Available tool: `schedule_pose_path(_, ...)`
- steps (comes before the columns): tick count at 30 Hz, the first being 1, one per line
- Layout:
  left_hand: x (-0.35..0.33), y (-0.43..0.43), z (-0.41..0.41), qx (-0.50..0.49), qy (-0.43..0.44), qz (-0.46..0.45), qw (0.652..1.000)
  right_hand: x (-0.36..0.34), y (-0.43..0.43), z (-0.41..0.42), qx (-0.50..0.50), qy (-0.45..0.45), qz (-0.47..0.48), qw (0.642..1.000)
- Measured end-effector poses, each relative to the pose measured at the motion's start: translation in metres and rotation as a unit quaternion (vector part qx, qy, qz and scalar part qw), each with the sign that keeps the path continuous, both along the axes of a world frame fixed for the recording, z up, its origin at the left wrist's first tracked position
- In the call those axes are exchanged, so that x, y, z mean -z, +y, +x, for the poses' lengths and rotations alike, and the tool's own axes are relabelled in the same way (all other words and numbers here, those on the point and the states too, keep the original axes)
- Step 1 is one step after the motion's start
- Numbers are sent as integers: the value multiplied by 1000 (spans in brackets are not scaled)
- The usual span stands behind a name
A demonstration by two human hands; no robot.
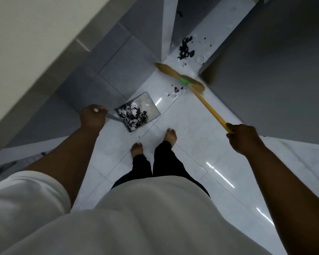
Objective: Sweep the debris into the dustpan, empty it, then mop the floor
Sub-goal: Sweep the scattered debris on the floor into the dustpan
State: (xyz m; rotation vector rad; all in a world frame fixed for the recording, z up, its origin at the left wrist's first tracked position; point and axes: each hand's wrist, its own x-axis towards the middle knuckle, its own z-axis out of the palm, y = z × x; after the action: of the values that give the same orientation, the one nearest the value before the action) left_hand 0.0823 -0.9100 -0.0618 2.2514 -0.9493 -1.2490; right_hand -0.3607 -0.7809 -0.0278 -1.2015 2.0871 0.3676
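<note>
A person's right hand is fisted round the yellow handle of the broom, while the left hand curls round the handle of a part-filled dustpan. A small debris scatter lies between bristles and pan. Short, low strokes toward a flat-set lip should carry it in, while the larger pile waits beyond.

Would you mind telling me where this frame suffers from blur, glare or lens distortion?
Head view: the broom is smeared by motion blur at its bristles; bright glare streaks sit on the glossy floor tiles; the wide lens bends the walls; the dustpan reads fairly sharp.
</note>
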Motion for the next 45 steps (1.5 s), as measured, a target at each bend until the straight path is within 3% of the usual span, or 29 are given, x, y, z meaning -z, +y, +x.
schedule_pose_path(6,24,-41,-47,50,-34,-19,998,6,-20,24,1,-72,19,997)
schedule_pose_path(12,34,-55,-49,75,-70,4,995,-50,-4,34,-45,-141,15,989)
schedule_pose_path(21,18,-33,5,32,-50,37,998,-77,7,20,-86,-71,-29,993)
schedule_pose_path(27,15,-11,43,12,-23,35,999,-53,2,52,-47,-68,36,996)
schedule_pose_path(31,23,3,45,5,-44,33,998,-48,3,90,-28,-133,58,989)
schedule_pose_path(35,27,10,51,13,-57,33,998,-68,16,106,63,-223,62,971)
schedule_pose_path(39,26,12,67,38,-53,48,997,-100,35,114,-9,-185,10,983)
schedule_pose_path(45,22,28,89,55,-44,53,996,-115,67,112,-14,-97,-19,995)
